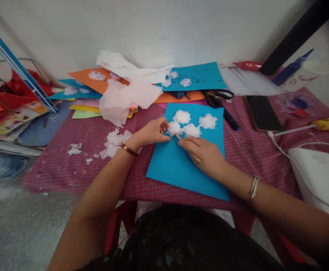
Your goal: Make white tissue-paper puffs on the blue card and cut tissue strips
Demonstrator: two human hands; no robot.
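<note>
My right hand (205, 155) is closed round a thin light-brown stick (178, 137). The stick's tip meets one of the white tissue-paper tufts (175, 128) on a blue sheet of paper (175, 162). Several such tufts, fluffy and crumpled, sit on the sheet's upper half; one tuft (208, 121) lies apart at the right. At the sheet's left edge is my left hand (153, 131), its fingers loosely curled and the thumb apart from them, beside the tuft at the stick's tip. No object shows between those fingers.
Torn white tissue (115, 143) lies left of my left wrist. Behind are crumpled tissue paper (130, 92) and coloured sheets (201, 75). Black scissors (216, 97), a dark marker (231, 119) and a phone (263, 113) lie right. A white device (317, 173) with a cable stands at the right edge.
</note>
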